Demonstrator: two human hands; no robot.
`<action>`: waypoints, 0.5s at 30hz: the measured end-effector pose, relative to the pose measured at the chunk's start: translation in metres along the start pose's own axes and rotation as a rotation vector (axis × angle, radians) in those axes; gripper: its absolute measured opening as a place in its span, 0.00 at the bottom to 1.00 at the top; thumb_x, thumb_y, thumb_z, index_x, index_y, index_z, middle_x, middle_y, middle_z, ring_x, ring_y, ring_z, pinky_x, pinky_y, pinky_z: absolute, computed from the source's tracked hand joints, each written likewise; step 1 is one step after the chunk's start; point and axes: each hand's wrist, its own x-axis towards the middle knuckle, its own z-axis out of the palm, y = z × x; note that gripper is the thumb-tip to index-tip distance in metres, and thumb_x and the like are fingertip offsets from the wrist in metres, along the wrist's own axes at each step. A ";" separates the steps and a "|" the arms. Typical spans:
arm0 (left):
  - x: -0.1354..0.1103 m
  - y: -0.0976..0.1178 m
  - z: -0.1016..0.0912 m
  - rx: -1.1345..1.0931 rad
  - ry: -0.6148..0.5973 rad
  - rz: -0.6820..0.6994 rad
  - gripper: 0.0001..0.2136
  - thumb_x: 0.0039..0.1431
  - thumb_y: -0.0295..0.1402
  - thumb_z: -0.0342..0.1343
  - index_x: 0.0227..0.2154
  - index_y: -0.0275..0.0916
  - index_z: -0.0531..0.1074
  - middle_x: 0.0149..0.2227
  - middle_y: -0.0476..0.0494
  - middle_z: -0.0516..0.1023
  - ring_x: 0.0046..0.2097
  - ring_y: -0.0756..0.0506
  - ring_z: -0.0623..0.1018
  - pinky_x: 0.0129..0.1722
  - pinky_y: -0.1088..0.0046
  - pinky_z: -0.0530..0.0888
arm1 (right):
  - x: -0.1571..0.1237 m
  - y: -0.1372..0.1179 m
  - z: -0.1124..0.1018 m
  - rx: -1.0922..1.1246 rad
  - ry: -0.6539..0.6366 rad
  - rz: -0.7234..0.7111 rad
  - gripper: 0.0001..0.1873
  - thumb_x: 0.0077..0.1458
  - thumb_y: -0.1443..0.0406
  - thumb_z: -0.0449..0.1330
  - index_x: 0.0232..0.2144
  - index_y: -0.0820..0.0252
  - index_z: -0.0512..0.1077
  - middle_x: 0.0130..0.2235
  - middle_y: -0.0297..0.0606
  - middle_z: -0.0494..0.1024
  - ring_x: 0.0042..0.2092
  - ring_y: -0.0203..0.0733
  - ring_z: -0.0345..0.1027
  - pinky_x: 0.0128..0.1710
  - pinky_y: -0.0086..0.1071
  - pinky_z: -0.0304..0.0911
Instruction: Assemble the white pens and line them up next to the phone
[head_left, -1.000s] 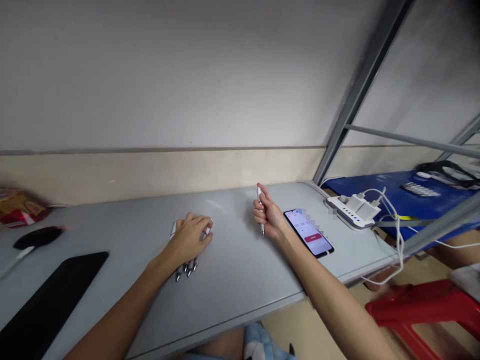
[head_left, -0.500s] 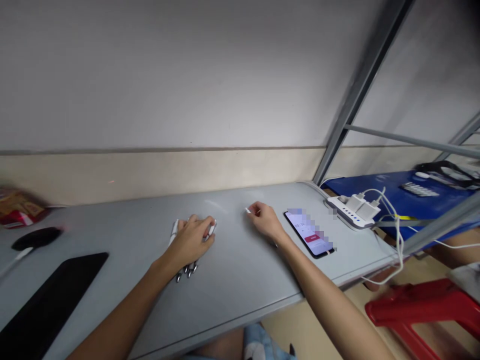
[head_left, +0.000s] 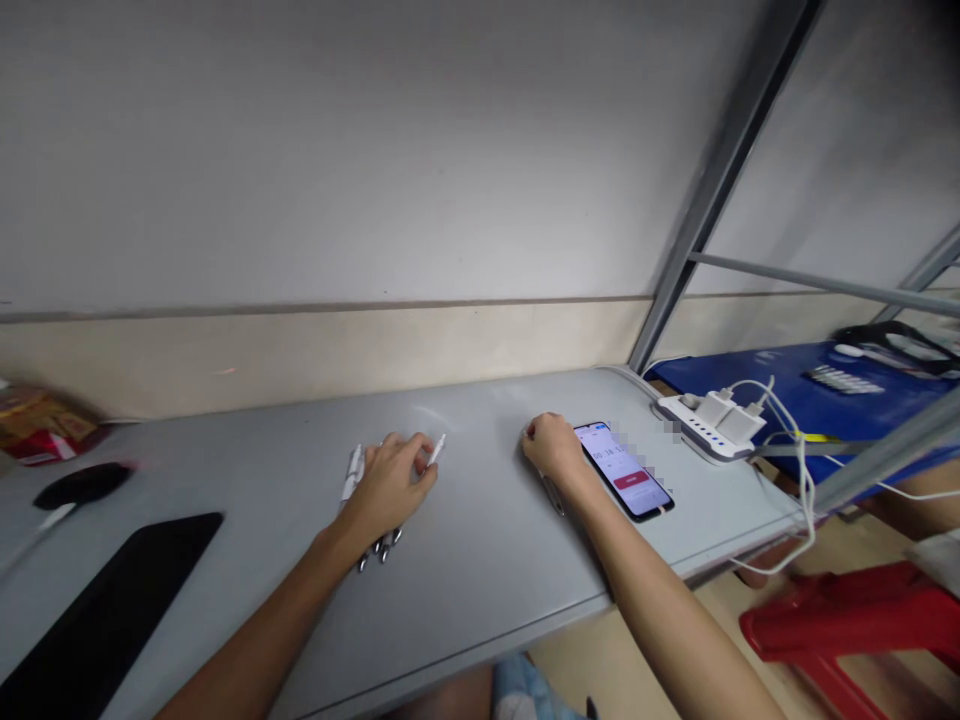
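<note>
My left hand (head_left: 390,482) rests over a bunch of white pens (head_left: 351,473) on the grey desk, whose silver tips (head_left: 384,545) stick out below the palm. Between its thumb and forefinger is one white pen (head_left: 437,449), tilted up to the right. Farther right, the fingers of my right hand (head_left: 553,445) are closed around a pen (head_left: 553,494); its silvery end shows below the wrist, and most of it is hidden by the hand. Just right of that hand lies a phone (head_left: 626,470) with a lit timer screen.
A white power strip (head_left: 705,430) with plugged chargers and cables stands at the desk's right end, beside a metal bed frame (head_left: 675,270). On the left lie a black slab (head_left: 120,610), a black oval object (head_left: 82,485) and a red-brown packet (head_left: 49,425). A red stool (head_left: 847,620) stands below right.
My right hand has moved right, closer to the phone, with the pen in it. The pen between my left thumb and forefinger now sticks out farther to the upper right.
</note>
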 end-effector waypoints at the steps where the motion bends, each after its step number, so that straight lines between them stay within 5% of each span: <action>1: 0.001 0.001 0.000 -0.049 0.024 -0.014 0.06 0.57 0.34 0.50 0.35 0.41 0.70 0.29 0.48 0.76 0.40 0.43 0.73 0.40 0.66 0.64 | 0.000 0.000 0.000 -0.007 0.022 0.002 0.14 0.53 0.67 0.53 0.36 0.66 0.77 0.40 0.55 0.76 0.40 0.51 0.71 0.37 0.37 0.61; 5: 0.001 0.006 -0.001 -0.277 0.074 -0.058 0.08 0.58 0.37 0.51 0.35 0.41 0.72 0.34 0.47 0.78 0.39 0.45 0.75 0.40 0.69 0.69 | -0.006 -0.005 -0.003 0.073 0.167 -0.193 0.17 0.54 0.68 0.55 0.46 0.63 0.75 0.46 0.53 0.72 0.49 0.54 0.64 0.46 0.43 0.61; 10: -0.001 0.013 -0.002 -0.507 -0.064 -0.030 0.12 0.61 0.39 0.48 0.39 0.41 0.73 0.33 0.48 0.79 0.35 0.48 0.77 0.35 0.73 0.71 | -0.021 -0.022 -0.004 0.411 0.099 -0.757 0.29 0.55 0.60 0.62 0.58 0.51 0.63 0.54 0.43 0.67 0.54 0.45 0.60 0.53 0.39 0.58; 13: -0.003 0.016 -0.004 -0.470 -0.138 -0.014 0.14 0.64 0.41 0.45 0.41 0.42 0.73 0.26 0.51 0.76 0.28 0.49 0.74 0.29 0.74 0.69 | -0.025 -0.030 0.001 0.492 -0.011 -0.901 0.17 0.60 0.61 0.57 0.51 0.55 0.70 0.47 0.41 0.74 0.49 0.41 0.65 0.50 0.35 0.59; 15: -0.003 0.015 -0.003 -0.374 -0.121 0.037 0.14 0.64 0.41 0.45 0.41 0.42 0.73 0.29 0.49 0.77 0.30 0.48 0.75 0.32 0.73 0.69 | -0.024 -0.030 0.003 0.510 -0.035 -0.813 0.11 0.61 0.62 0.55 0.43 0.58 0.74 0.40 0.39 0.77 0.41 0.38 0.67 0.43 0.31 0.60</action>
